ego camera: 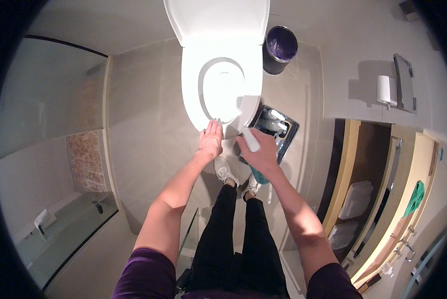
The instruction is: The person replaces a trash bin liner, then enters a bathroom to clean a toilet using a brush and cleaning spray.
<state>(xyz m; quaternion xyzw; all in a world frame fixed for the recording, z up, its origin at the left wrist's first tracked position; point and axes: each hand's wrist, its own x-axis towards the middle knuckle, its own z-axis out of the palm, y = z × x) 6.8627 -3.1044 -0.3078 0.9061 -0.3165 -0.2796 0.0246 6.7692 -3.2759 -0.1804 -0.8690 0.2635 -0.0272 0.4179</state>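
My right hand (260, 149) is closed around a spray bottle, its white trigger head (251, 139) above my fingers and its green body (259, 175) below them. The head points toward the toilet bowl. My left hand (210, 140) holds nothing, fingers extended at the front rim of the white toilet (191, 86); whether it touches the rim I cannot tell. The toilet lid (216, 18) is raised. Beneath and beyond my right hand, a dark tray (294, 130) on the floor holds several items, among them a white-topped bottle (277, 115).
A black bin (275, 66) with a purple liner stands right of the toilet. A toilet paper roll (383, 89) hangs on the right wall. White towels (356, 198) lie in the shelving; a green cloth (415, 199) hangs farther right. Glass panels (51, 89) are on the left.
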